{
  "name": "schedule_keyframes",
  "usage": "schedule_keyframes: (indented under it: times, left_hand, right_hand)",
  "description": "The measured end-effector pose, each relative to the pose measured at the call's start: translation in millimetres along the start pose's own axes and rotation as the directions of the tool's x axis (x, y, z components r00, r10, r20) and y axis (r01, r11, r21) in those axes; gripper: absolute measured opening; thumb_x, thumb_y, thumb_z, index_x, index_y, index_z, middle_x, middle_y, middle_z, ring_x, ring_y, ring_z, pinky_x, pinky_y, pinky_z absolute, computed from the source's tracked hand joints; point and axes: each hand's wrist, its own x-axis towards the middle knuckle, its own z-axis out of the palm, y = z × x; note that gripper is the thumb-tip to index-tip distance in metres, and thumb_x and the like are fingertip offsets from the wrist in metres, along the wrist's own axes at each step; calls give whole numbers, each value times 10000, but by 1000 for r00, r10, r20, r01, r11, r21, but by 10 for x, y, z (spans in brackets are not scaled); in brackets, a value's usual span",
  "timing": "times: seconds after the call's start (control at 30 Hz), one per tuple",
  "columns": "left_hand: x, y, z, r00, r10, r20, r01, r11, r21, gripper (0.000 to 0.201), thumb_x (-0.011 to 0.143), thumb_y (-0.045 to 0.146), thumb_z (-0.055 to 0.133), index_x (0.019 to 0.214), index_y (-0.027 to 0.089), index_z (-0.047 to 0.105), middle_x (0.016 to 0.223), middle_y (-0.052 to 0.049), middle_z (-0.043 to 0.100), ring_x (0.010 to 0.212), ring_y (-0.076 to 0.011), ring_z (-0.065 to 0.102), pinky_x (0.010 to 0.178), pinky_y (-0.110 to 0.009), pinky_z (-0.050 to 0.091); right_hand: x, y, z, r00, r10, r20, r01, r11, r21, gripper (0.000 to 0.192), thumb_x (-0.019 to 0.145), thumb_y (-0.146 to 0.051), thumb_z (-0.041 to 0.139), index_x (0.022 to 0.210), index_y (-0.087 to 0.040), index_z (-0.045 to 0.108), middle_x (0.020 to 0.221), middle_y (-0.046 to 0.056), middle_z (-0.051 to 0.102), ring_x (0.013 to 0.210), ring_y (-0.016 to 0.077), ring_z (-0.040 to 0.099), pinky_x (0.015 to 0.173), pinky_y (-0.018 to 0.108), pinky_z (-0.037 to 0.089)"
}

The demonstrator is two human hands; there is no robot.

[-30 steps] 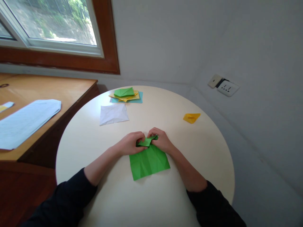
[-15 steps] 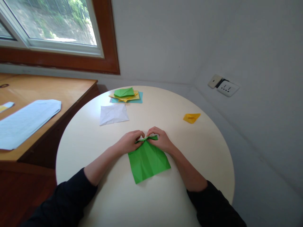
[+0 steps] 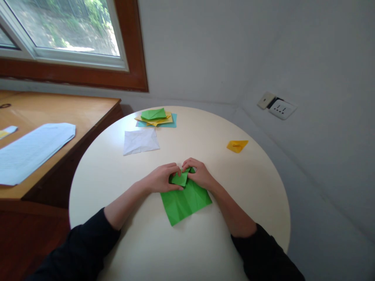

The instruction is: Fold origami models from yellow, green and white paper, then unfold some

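While our forearms rest on the round table (image 3: pixel 234 183), we work a green sheet (image 3: pixel 187 201) that lies flat near the table's middle, just in front of us. Our left hand (image 3: pixel 161 178) sits at the sheet's far left corner, fingers curled and pressed together, their tips pinching a raised fold (image 3: pixel 180 178) of the same green paper. Our right hand (image 3: pixel 199 173) meets it from the other side, fingers bent and close together, also pinching that fold, so the fingertips of both hands nearly touch above it. The near half of the sheet lies open and creased, one corner pointing back toward us.

Farther off, a white sheet (image 3: pixel 140 141) lies flat on the table, well apart from our hands. Beyond it, near the far edge, a stack of papers (image 3: pixel 156 117) shows green on top, then yellow, then blue beneath. To the right, well apart, sits a small yellow folded piece (image 3: pixel 236 145). Left of the table stands a wooden desk (image 3: pixel 73 109) with white printed pages (image 3: pixel 32 148) on it, under a window (image 3: pixel 64 27). On the right wall we see a socket (image 3: pixel 281 109).
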Motion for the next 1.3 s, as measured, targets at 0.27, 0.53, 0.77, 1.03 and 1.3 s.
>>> schedule_keyframes:
  times: [0.27, 0.53, 0.77, 1.03, 1.3]
  left_hand:
    - [7, 18, -15, 1000, 10, 25, -10, 1000, -6, 264, 789, 420, 509, 739, 163, 543, 703, -11, 509, 647, -124, 466, 600, -234, 365]
    - [24, -63, 38, 999, -33, 22, 32, 998, 60, 127, 782, 286, 511, 737, 175, 553, 697, 0, 503, 616, -113, 464, 578, -218, 362]
    - [29, -101, 56, 999, -36, -4, 36, 997, 68, 96, 780, 245, 508, 787, 182, 580, 741, -10, 540, 654, -123, 503, 617, -225, 395]
    - [37, -192, 97, 986, -100, -131, 111, 991, 79, 142, 787, 219, 492, 854, 184, 612, 840, -30, 554, 718, -129, 537, 675, -238, 427]
    - [22, -169, 154, 958, -148, -245, 163, 986, 43, 169, 796, 228, 470, 837, 180, 626, 852, -38, 561, 693, -125, 539, 667, -246, 439]
  right_hand:
    - [15, 15, -23, 999, -35, 18, 35, 999, -33, 394, 556, 28, 340, 675, -204, 634, 854, 15, 602, 837, 131, 565, 812, 291, 419]
    - [28, 43, -6, 988, -5, -155, -4, 999, -53, 269, 649, -28, 402, 709, -194, 604, 801, 21, 593, 820, 151, 563, 795, 304, 427]
    - [19, -44, -3, 998, -15, -53, 8, 992, -129, 203, 636, -52, 547, 751, -201, 624, 833, 20, 600, 840, 157, 558, 817, 309, 416]
    - [34, 29, -7, 995, -7, -98, -7, 990, -140, 233, 649, -47, 472, 759, -187, 622, 828, 19, 592, 851, 150, 549, 833, 318, 416]
    - [79, 241, -30, 941, 160, -299, -130, 984, 119, 235, 674, -111, 437, 809, -161, 623, 881, 41, 620, 820, 137, 576, 768, 288, 460]
